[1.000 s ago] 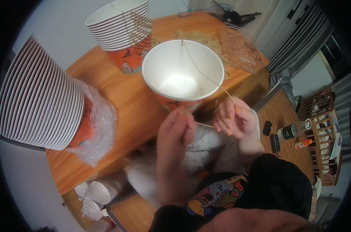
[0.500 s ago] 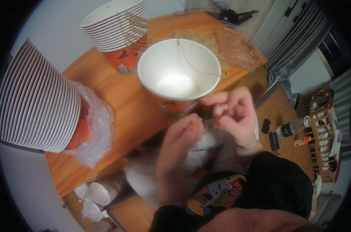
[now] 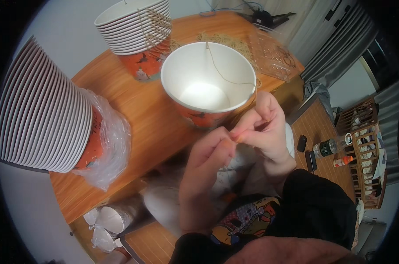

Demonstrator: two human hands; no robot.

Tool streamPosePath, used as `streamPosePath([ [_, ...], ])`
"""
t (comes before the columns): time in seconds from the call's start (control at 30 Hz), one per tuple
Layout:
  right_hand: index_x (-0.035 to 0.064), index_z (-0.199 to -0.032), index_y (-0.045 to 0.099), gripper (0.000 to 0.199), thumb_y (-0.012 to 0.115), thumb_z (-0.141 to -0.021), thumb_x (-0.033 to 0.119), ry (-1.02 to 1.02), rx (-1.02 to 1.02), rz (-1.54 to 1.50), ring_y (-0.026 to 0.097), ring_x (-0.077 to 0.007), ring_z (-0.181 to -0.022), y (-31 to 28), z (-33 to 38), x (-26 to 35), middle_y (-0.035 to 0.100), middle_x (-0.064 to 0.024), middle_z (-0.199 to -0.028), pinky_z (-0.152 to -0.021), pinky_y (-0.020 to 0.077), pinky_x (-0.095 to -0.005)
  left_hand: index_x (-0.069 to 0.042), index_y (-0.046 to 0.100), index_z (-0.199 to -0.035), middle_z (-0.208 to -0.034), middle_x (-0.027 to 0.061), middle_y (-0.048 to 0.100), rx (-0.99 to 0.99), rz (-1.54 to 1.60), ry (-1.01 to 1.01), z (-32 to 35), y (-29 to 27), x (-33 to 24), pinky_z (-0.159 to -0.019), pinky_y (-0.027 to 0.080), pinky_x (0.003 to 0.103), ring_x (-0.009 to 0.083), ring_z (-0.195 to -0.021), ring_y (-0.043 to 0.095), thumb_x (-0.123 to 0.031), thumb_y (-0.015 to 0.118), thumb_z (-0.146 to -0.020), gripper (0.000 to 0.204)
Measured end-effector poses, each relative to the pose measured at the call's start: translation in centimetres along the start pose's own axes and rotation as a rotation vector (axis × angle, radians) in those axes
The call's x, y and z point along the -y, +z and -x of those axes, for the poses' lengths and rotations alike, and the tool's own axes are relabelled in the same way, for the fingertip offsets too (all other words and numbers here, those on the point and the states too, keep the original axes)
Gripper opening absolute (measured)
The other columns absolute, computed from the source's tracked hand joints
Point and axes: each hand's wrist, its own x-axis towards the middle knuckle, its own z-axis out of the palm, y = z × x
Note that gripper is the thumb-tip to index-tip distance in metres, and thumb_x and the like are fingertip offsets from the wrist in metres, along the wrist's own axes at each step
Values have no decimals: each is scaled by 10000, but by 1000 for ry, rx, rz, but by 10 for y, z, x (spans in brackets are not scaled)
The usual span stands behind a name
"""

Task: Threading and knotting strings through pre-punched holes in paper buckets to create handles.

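Note:
Before me on the table stands a white-lined paper bucket (image 3: 204,86) with an orange printed outside. A thin tan cord (image 3: 223,79) is fixed near its far rim, hangs across the inside and passes over the right rim toward my hands. My left hand (image 3: 210,154) is closed, thumb against the curled fingers. My right hand (image 3: 267,127) pinches with thumb and forefinger, its tips touching the left fingertips just off the bucket's near side. Both hands close on the cord's loose end, which the fingers mostly hide.
A tall stack of buckets (image 3: 45,114), partly in clear plastic wrap (image 3: 111,145), lies at the left. Another stack with cords (image 3: 133,33) stands behind. Loose tan cords (image 3: 225,42) and a clear plastic tray (image 3: 272,53) sit at the table's far side. Wrapped buckets (image 3: 113,220) are below.
My right hand has closed in on my left, and their fingertips now meet. The cord strand seen between them before is hidden. The bucket sits slightly farther right in the picture.

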Motion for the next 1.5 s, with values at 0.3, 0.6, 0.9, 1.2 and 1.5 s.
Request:
streamPosePath([
  [0.3, 126, -859, 247, 577, 747, -716, -124, -50, -51, 50, 459, -10, -557, 3, -4, 3, 686, -198, -799, -510, 348, -151, -56, 500, -774, -694, -26, 446, -102, -201, 57, 5, 11, -10, -570, 287, 208, 51, -628, 360, -150, 454, -958, 212],
  [0.6, 123, -875, 248, 573, 737, -714, -130, -27, -54, 67, 509, -28, -572, 6, -4, 8, 670, -182, -807, -527, 369, -141, -9, 577, -770, -711, -10, 510, -158, -251, 140, 3, 11, -6, -607, 319, 215, 51, -683, 426, -94, 543, -904, 163],
  [0.9, 103, -897, 256, 443, 655, -794, -61, 26, -110, -74, 546, -98, -488, 22, -6, 16, 658, -297, -968, -438, 406, -154, -7, 580, -770, -743, -4, 537, -164, -261, 156, 2, 4, -5, -616, 327, 217, 58, -705, 451, -104, 534, -910, 177],
  [1.2, 94, -869, 239, 469, 651, -797, -119, 53, -48, 40, 612, -88, -625, 18, -3, 15, 683, -262, -852, -484, 442, -173, 2, 584, -784, -756, 3, 556, -148, -212, 152, 3, 7, -3, -629, 342, 206, 54, -710, 462, -97, 525, -913, 173],
  [1.5, 89, -881, 280, 494, 720, -759, -98, -188, -91, 290, 443, -4, -534, 13, -2, 5, 690, -240, -905, -494, 362, -145, 3, 585, -780, -740, 2, 562, -198, -183, 165, 2, 6, -1, -613, 346, 200, 47, -699, 465, -78, 525, -912, 166],
])
